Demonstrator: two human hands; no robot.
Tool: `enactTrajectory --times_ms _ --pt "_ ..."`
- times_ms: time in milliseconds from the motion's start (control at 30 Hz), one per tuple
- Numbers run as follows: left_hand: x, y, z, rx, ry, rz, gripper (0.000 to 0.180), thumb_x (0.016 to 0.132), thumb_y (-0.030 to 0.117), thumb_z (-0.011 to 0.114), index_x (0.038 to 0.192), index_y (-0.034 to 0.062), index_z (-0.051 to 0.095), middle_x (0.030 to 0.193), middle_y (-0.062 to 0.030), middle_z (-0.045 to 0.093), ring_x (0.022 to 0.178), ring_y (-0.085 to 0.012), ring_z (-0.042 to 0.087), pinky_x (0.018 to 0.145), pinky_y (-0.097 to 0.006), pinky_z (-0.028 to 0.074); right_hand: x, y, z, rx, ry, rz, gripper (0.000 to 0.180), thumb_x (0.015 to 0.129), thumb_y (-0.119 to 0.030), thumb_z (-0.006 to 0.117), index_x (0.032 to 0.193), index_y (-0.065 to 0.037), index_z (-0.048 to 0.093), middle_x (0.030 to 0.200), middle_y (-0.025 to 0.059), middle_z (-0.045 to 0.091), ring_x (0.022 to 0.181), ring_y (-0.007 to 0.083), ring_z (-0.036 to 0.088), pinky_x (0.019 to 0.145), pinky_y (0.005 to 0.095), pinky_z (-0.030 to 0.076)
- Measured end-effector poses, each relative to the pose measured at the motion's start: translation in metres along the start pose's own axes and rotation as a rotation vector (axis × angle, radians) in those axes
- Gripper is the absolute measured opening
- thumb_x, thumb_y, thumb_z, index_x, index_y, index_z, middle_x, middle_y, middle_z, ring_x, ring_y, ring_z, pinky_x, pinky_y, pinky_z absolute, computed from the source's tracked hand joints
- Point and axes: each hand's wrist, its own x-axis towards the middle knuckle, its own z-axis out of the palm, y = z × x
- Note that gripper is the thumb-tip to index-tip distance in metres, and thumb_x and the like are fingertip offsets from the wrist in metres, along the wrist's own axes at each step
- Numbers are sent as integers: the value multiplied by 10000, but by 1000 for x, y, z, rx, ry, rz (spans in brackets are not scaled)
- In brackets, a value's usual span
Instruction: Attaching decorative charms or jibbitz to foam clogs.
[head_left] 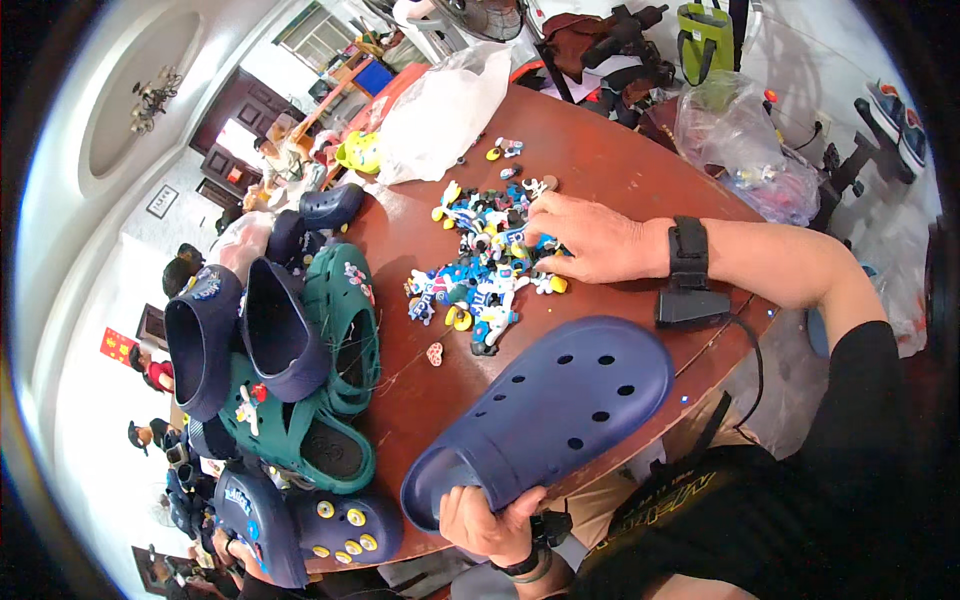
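My left hand [490, 525] is closed on the heel end of a navy blue clog [560, 400] with round holes in its upper. The clog is tilted over the table's near edge, its toe pointing up and right. My right hand [595, 240], a black band and small device at its wrist, reaches to the right side of a pile of small colourful shoe charms [485, 255]. Its thumb and fingers are bent and apart, with the tips among the charms. Apart from the pile, a heart-shaped charm [435, 354] lies between it and the clogs on the left.
Green clogs [340, 315] and navy clogs [285, 325], some with charms fitted, are stacked on the table's left. A yellow-green clog [361, 152] and a white plastic bag [445, 115] lie at the far end. Other people [285, 165] sit beyond, and a hand [235, 550] shows at lower left.
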Motion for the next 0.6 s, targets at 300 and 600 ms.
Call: enactTrajectory --times_ms 300,600 --pt "-5 -3 -2 -28 19 52 714 728 737 650 632 73 404 554 -67 363 473 -275 365 473 -369 260 52 8 -13 -326 -69 -287 48 809 -80 596 812 -64 641 819 127 629 819 332 633 747 464 479" --pt "13 11 -8 52 -128 66 750 706 748 668 908 34 559 785 -115 558 678 -302 540 623 -401 422 100 42 30 -236 -85 76 304 933 -303 555 947 -23 673 943 214 681 909 397 655 832 474 512"
